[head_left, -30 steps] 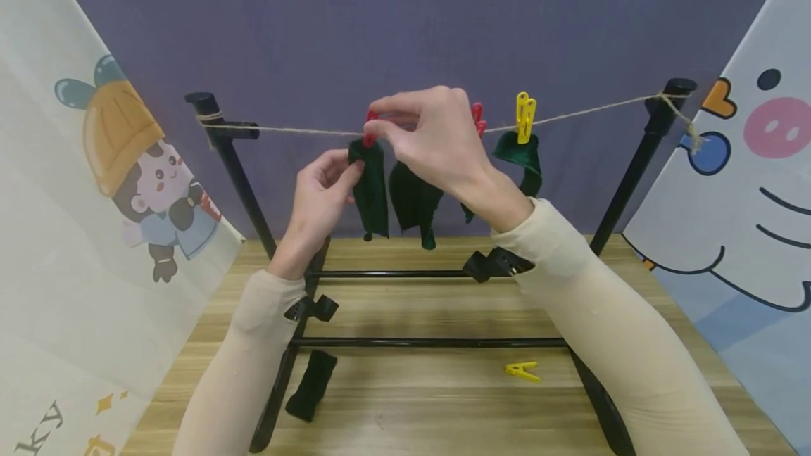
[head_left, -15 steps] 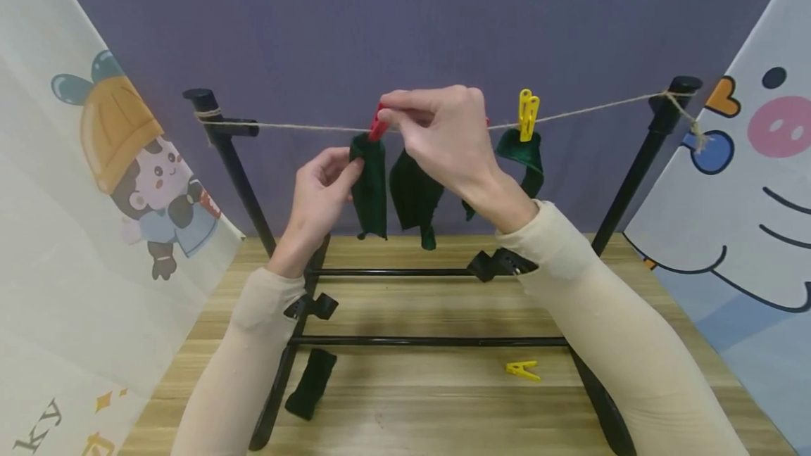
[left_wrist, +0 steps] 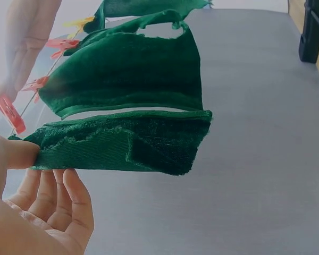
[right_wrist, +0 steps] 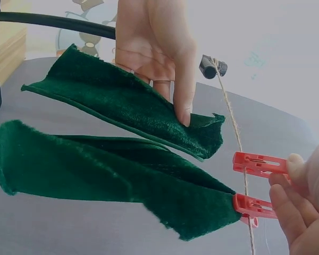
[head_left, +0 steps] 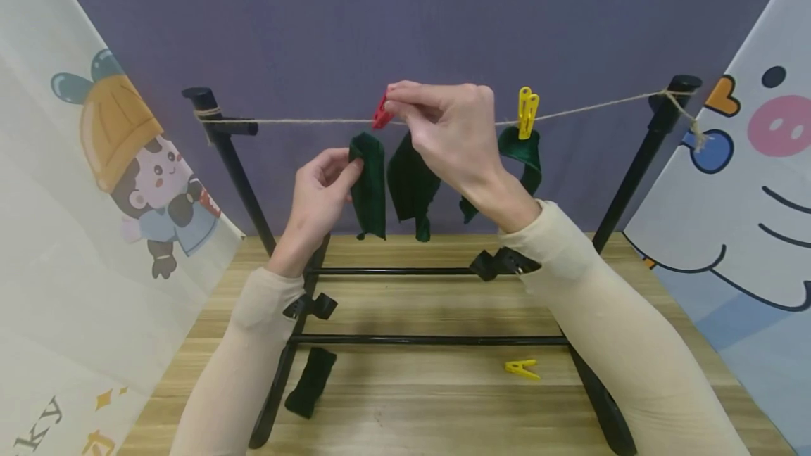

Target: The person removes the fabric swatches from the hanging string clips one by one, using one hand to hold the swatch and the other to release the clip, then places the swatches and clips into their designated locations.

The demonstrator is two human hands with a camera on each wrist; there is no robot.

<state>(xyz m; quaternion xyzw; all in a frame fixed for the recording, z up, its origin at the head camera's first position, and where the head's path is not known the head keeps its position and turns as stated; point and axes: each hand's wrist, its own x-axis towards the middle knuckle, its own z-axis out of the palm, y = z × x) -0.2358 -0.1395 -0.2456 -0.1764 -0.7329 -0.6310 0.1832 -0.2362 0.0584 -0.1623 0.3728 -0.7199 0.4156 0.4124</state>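
My left hand (head_left: 319,195) pinches a strip of dark green velvety cloth (head_left: 369,185) near its top edge, thumb in front. The strip hangs just below the twine line (head_left: 298,121). Between thumb and fingers of my right hand (head_left: 453,125) is a red clothespin (head_left: 382,111), tilted, its tip at the twine. In the right wrist view this held clothespin (right_wrist: 260,163) is apart from the strip. Beside it, another red clothespin (right_wrist: 255,206) fastens a second green cloth (right_wrist: 85,170) to the line; my right hand hides that clothespin in the head view.
A yellow clothespin (head_left: 527,113) holds a further green cloth (head_left: 524,153) on the line to the right. Black posts (head_left: 640,160) carry the twine. On the wooden table (head_left: 405,407) lie a folded green cloth (head_left: 310,382) and a loose yellow clothespin (head_left: 522,369). Black crossbars (head_left: 431,340) run low across.
The red clothespin in my right hand has come off the strip's top edge, moving up and right. The twine has risen slightly, leaving a gap above the strip. My left hand has stayed put.
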